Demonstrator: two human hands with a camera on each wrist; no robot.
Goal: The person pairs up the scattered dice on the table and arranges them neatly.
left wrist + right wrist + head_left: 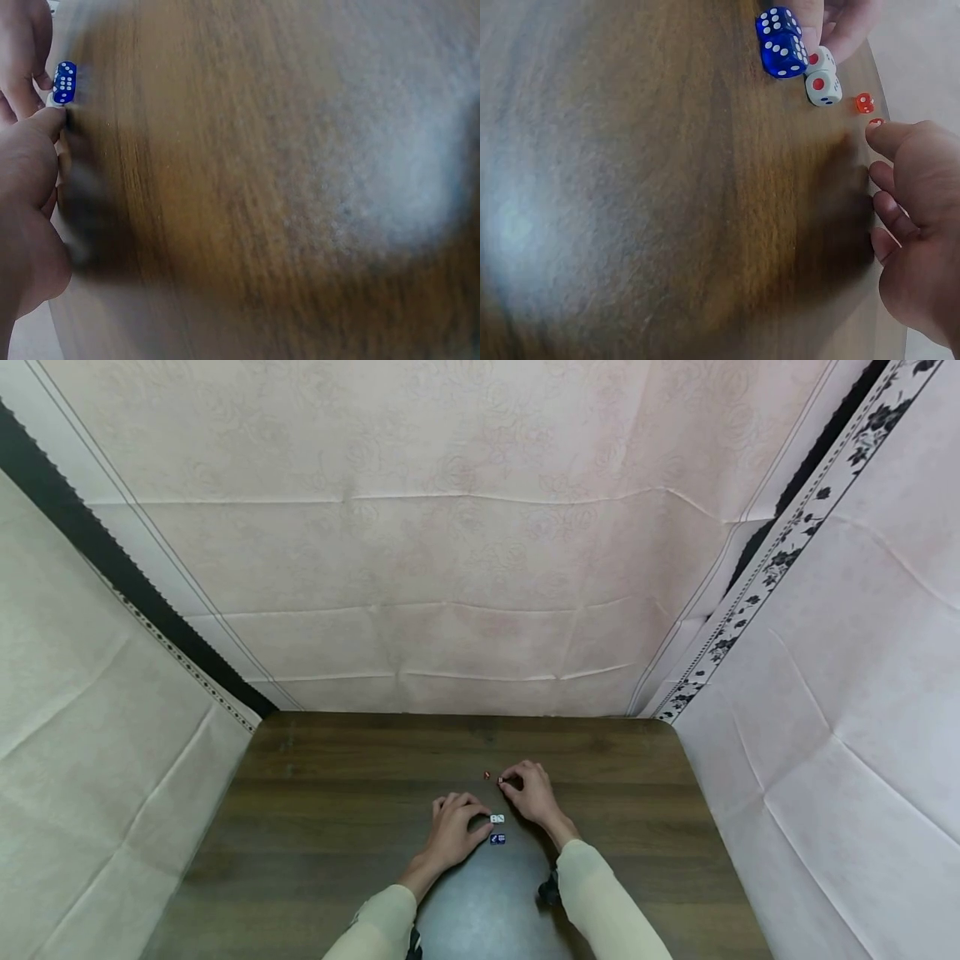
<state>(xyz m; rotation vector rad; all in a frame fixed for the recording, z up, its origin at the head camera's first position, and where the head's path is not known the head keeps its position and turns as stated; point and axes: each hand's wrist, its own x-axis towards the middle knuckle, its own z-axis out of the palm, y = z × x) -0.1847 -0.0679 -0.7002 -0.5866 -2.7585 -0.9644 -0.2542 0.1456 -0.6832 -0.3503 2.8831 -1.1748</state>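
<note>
Two white dice (497,819) sit side by side on the table, and two blue dice (498,839) stand in a pair nearer the body. My left hand (454,828) pinches the left white die between thumb and index finger. Farther back, my right hand (531,792) holds a small red die (500,780) at its thumb and fingertip. Another red die (487,775) lies just left of it, a small gap apart. In the right wrist view the held red die (877,121) is mostly hidden by the thumb. The left wrist view shows the blue dice (65,82) beyond the left thumb.
The wooden table (315,827) has a glossy bright patch between the forearms. Patterned cloth (450,560) hangs behind the table, with more cloth (847,735) at the right and left sides.
</note>
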